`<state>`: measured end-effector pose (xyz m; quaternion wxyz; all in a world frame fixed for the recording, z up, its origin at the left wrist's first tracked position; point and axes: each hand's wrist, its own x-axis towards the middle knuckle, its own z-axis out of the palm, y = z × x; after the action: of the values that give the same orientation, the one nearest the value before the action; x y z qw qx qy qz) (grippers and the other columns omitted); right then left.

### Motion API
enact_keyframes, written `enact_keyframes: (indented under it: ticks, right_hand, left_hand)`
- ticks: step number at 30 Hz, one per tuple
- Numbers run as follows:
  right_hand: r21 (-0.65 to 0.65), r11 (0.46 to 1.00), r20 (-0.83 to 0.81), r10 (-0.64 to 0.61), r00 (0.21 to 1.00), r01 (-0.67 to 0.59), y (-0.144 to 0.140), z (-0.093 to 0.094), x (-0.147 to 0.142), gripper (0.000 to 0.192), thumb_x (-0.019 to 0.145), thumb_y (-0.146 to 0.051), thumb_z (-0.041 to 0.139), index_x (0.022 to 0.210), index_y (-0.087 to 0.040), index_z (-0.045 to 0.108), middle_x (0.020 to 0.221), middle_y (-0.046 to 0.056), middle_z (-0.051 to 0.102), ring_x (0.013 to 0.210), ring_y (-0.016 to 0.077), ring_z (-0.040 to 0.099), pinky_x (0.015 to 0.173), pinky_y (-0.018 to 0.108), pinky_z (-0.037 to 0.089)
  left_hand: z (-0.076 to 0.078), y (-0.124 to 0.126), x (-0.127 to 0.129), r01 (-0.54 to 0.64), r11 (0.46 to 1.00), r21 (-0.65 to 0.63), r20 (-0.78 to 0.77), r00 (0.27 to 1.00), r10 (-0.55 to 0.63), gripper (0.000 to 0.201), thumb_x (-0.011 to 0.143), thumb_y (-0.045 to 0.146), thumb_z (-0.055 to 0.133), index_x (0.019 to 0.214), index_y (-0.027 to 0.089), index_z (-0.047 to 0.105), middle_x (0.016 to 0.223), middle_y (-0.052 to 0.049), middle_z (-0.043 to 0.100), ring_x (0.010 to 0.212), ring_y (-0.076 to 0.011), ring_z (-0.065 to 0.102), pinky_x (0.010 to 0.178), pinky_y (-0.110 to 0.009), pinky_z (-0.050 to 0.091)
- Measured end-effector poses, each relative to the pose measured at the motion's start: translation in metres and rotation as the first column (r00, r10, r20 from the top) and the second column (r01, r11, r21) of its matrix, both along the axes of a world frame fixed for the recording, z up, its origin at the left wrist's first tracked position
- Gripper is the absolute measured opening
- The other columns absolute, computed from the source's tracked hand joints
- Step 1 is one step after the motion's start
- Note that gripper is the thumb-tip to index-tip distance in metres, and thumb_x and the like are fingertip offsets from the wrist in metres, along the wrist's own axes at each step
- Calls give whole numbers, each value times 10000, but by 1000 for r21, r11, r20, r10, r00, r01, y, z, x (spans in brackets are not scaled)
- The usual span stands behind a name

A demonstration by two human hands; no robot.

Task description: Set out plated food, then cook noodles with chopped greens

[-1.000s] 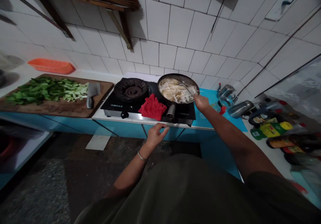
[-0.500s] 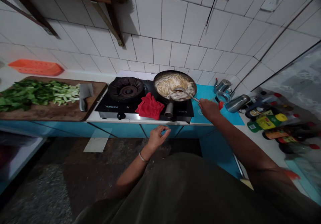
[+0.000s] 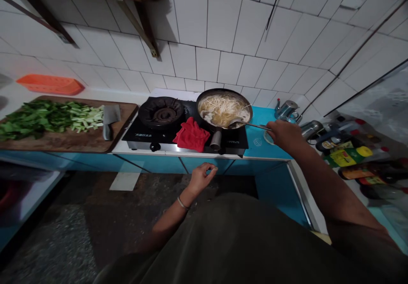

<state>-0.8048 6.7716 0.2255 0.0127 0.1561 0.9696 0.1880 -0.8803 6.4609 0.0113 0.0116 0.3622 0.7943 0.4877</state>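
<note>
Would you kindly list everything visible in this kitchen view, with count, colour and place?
wok: one, dark, on the right burner, holding pale noodles
ladle: one, metal, bowl in the wok
stove: one, black, two burners, left one bare
cloth: one, red, on the stove front
cutting board: one, brown, left of the stove
chopped greens: one heap, green, on the board
cleaver: one, grey, on the board's right end
basket: one, orange, by the wall
metal pots: a few, silver, right of the wok
bottles: several, mixed colours, far right
left hand: empty, fingers curled, before the counter
right hand: gripping the ladle handle
</note>
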Motion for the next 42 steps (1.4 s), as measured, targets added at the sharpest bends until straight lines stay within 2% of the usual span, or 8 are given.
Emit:
enact_keyframes:
  ticks: [8, 13, 19, 26, 31, 36, 39, 42]
  right_hand:
    - [-31, 999, -80, 36, 996, -38, -1, -33, -47, 332, 1015, -316, 375, 1193, -158, 606, 1045, 140, 646, 896, 232, 591, 665, 293, 302]
    - [-62, 995, -129, 68, 989, -76, 4, -45, -72, 391, 1025, -353, 341, 1243, -143, 588, 1098, 160, 631, 946, 249, 575, 694, 301, 317]
    - [-73, 997, -138, 22, 990, -32, 12, -52, -95, 362, 1025, -358, 358, 1226, -156, 580, 1116, 150, 626, 921, 237, 591, 681, 290, 325]
    - [-70, 998, -224, -10, 975, -5, 19, -52, -102, 298, 1005, -327, 435, 1205, -163, 584, 1111, 132, 640, 935, 225, 602, 672, 284, 321]
    - [-100, 994, -288, -70, 955, 43, 19, -56, -108, 330, 1013, -333, 398, 1208, -131, 571, 1096, 154, 635, 908, 221, 588, 659, 287, 310]
    - [-130, 991, -213, -62, 975, 35, 4, -73, -106, 335, 1029, -280, 335, 1199, -123, 578, 1126, 152, 636, 901, 211, 574, 661, 297, 302]
    - [-124, 992, -168, -23, 986, 2, -8, -82, -97, 351, 1037, -258, 289, 1170, -122, 584, 1120, 156, 634, 905, 212, 576, 669, 295, 311]
    - [-145, 989, -136, -50, 989, 30, -20, -84, -85, 359, 1042, -288, 282, 1167, -136, 581, 1107, 147, 634, 886, 213, 587, 659, 287, 320]
  left_hand:
    - [-3, 0, 5, -14, 1000, -5, 13, 1000, 14, 187, 932, 342, 565, 876, 208, 683, 858, -37, 736, 797, -166, 699, 706, -275, 544]
    - [-3, -2, 6, -41, 999, -22, 11, 999, 41, 187, 929, 338, 573, 863, 204, 686, 847, -34, 737, 787, -165, 699, 697, -270, 540]
    - [-1, -3, 6, -64, 997, -31, 18, 998, 64, 211, 931, 346, 561, 873, 193, 693, 855, -41, 739, 774, -157, 690, 674, -250, 523]
    - [1, -2, 5, -62, 998, -28, 47, 997, 63, 228, 933, 352, 552, 879, 183, 696, 875, -50, 741, 823, -164, 693, 749, -267, 525]
    - [2, 3, 7, -14, 1000, -23, 71, 997, 15, 221, 929, 346, 557, 879, 181, 695, 882, -58, 739, 832, -170, 692, 741, -269, 520]
    - [6, 10, 10, 59, 998, -37, 93, 994, -55, 226, 931, 343, 545, 885, 178, 692, 891, -62, 737, 827, -168, 683, 721, -262, 514]
    - [6, 16, 13, 122, 992, -38, 101, 988, -117, 236, 933, 351, 540, 894, 175, 693, 883, -65, 729, 790, -161, 672, 703, -260, 509]
    - [5, 27, 15, 188, 981, -37, 110, 977, -183, 241, 935, 365, 537, 895, 187, 695, 871, -55, 723, 786, -154, 667, 729, -261, 509]
